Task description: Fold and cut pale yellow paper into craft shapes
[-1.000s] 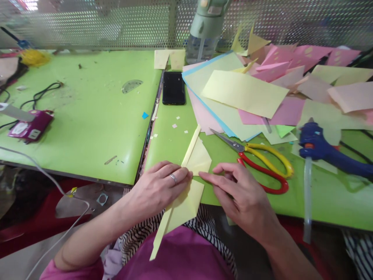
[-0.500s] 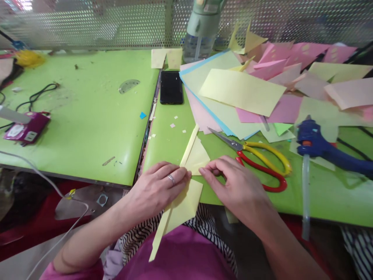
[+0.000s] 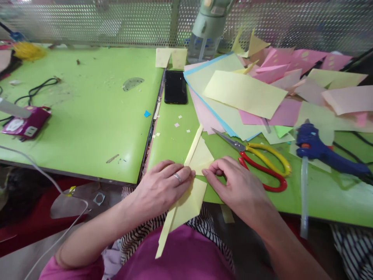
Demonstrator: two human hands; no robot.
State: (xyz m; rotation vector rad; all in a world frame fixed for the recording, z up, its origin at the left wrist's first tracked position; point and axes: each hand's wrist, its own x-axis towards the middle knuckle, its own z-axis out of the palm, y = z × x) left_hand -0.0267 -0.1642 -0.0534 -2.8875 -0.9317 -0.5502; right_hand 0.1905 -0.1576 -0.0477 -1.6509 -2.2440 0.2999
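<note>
A folded pale yellow sheet of paper (image 3: 190,204) lies across the table's front edge, its lower part hanging over my lap. It has a narrow folded strip along its left side and a V-shaped gap on its right. My left hand (image 3: 166,184), with a ring on one finger, presses down over the middle of the sheet, fingers close together. At the corner of the upper flap, the thumb and forefinger of my right hand (image 3: 237,182) are pinched on the paper. Scissors (image 3: 262,159) with yellow and red handles lie beside my right hand, blades pointing away to the left.
Behind the scissors spreads a pile of coloured paper (image 3: 244,93). A blue glue gun (image 3: 317,147) with a clear stick lies at right. A phone (image 3: 175,87), notched yellow paper (image 3: 179,58) and a bottle (image 3: 205,35) stand farther back. A purple power block (image 3: 26,122) is at left.
The view has shifted slightly, so most things appear a little farther right. Both hands keep nearly the same pose on the yellow paper.
</note>
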